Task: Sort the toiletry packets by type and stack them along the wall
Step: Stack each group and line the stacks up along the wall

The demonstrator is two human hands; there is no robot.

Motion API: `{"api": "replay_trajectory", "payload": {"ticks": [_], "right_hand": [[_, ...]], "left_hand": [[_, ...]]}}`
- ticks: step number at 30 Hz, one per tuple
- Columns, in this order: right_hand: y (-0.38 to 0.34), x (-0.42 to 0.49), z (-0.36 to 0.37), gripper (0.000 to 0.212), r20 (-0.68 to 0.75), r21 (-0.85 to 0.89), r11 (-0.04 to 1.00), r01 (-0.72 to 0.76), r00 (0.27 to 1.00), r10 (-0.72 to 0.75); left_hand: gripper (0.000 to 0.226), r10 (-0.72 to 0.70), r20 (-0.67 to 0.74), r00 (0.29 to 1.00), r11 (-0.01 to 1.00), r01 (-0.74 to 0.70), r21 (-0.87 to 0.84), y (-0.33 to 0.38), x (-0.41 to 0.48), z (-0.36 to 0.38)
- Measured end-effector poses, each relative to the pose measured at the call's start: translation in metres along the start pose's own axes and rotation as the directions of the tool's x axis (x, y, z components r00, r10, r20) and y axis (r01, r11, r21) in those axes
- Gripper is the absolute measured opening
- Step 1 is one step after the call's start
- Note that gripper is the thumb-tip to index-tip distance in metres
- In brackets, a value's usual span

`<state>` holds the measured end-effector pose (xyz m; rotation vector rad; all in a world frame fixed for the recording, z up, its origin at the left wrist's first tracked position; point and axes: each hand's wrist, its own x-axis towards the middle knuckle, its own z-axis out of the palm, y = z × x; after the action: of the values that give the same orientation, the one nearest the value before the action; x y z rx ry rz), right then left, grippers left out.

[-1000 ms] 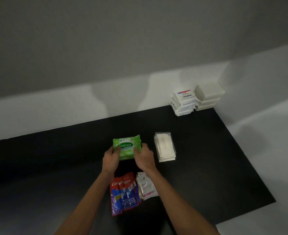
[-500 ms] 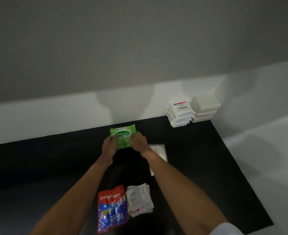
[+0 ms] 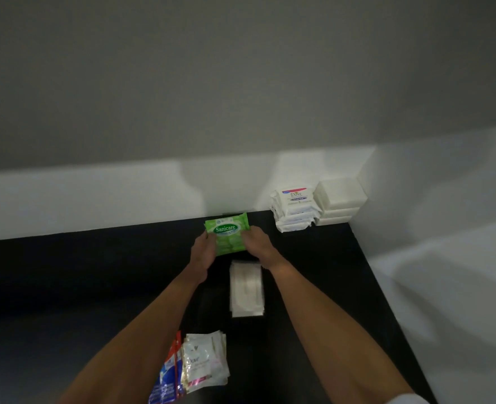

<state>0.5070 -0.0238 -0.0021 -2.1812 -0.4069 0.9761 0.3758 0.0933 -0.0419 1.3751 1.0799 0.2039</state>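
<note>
**Green wipes pack carried to the wall**

Both hands have pushed forward since a second ago, taking the green Sanicare pack from mid-counter up to the foot of the white wall, with the arms now stretched out long. The left hand grips the pack's left edge and the right hand its right edge, fingers clamped on the soft wrapper; whether the pack rests on the black counter or hangs just above it cannot be told.

The pack is bright green with a dark green oval bearing white lettering, its lower half crinkled and partly covered by the thumbs. Beyond the right fingertips, against the wall, stands a stack of white Dove packets, and touching that on its far side a stack of plain white bars in the corner. Behind the wrists, between the forearms, lies a pile of clear-wrapped white packets, blurred so its contents are hard to make out. Nearer the elbows sits a fan of white Dove sachets, and beside it red-and-blue toothpaste sachets, largely hidden by the left forearm and cut off by the lower edge. A white sleeve shows at the bottom right.
</note>
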Motion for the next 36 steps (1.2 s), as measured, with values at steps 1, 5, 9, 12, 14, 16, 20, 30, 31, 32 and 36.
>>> {"api": "replay_trajectory", "payload": {"ticks": [1, 5, 9, 12, 14, 16, 20, 30, 31, 32, 36], "right_hand": [[0.006, -0.002, -0.006, 0.039, -0.011, 0.016, 1.000, 0.002, 1.000, -0.002], [0.027, -0.006, -0.025, 0.037, -0.048, 0.089, 0.996, 0.018, 0.999, -0.013], [0.050, -0.022, -0.035, 0.051, -0.142, 0.134, 0.984, 0.121, 0.985, -0.102], [0.064, -0.037, -0.034, 0.050, -0.227, 0.185, 0.971, 0.153, 0.968, -0.110], [0.070, -0.043, -0.025, 0.047, -0.228, 0.213, 0.966, 0.144, 0.969, -0.094], [0.074, -0.045, -0.016, 0.043, -0.234, 0.221, 0.965, 0.141, 0.968, -0.088], [0.073, -0.040, -0.005, 0.040, -0.296, 0.282, 0.954, 0.098, 0.955, -0.010], [0.053, -0.003, 0.001, 0.047, -0.428, 0.372, 0.920, 0.118, 0.902, 0.057], [0.050, 0.000, 0.000, 0.048, -0.439, 0.370, 0.921, 0.120, 0.897, 0.059], [0.048, 0.004, 0.000, 0.049, -0.449, 0.378, 0.918, 0.122, 0.891, 0.066], [0.038, 0.017, 0.003, 0.050, -0.452, 0.424, 0.901, 0.092, 0.883, 0.123]], "left_hand": [[0.050, 0.002, -0.002, 1.000, 1.000, -0.002, 0.007, 0.004, -0.004, 0.007], [0.038, 0.011, 0.019, 1.000, 0.998, -0.012, 0.060, 0.027, -0.033, 0.028], [0.041, 0.016, 0.035, 0.999, 0.997, -0.019, 0.071, 0.019, -0.039, 0.026], [0.048, 0.001, 0.003, 1.000, 0.996, -0.001, 0.088, 0.008, -0.046, 0.024], [0.043, 0.017, 0.025, 1.000, 0.993, -0.020, 0.112, 0.006, -0.055, 0.030], [0.038, 0.032, 0.028, 0.999, 0.991, -0.035, 0.127, 0.005, -0.057, 0.036], [0.035, 0.027, 0.027, 0.999, 0.991, -0.030, 0.132, 0.010, -0.045, 0.040], [0.045, -0.057, 0.034, 0.998, 0.989, 0.051, 0.141, 0.028, 0.008, 0.044], [0.050, -0.061, 0.041, 0.997, 0.988, 0.055, 0.146, 0.027, 0.016, 0.044], [0.055, -0.064, 0.045, 0.997, 0.988, 0.057, 0.145, 0.027, 0.024, 0.043], [0.060, -0.069, 0.064, 0.996, 0.990, 0.060, 0.128, 0.024, 0.049, 0.043]]}}
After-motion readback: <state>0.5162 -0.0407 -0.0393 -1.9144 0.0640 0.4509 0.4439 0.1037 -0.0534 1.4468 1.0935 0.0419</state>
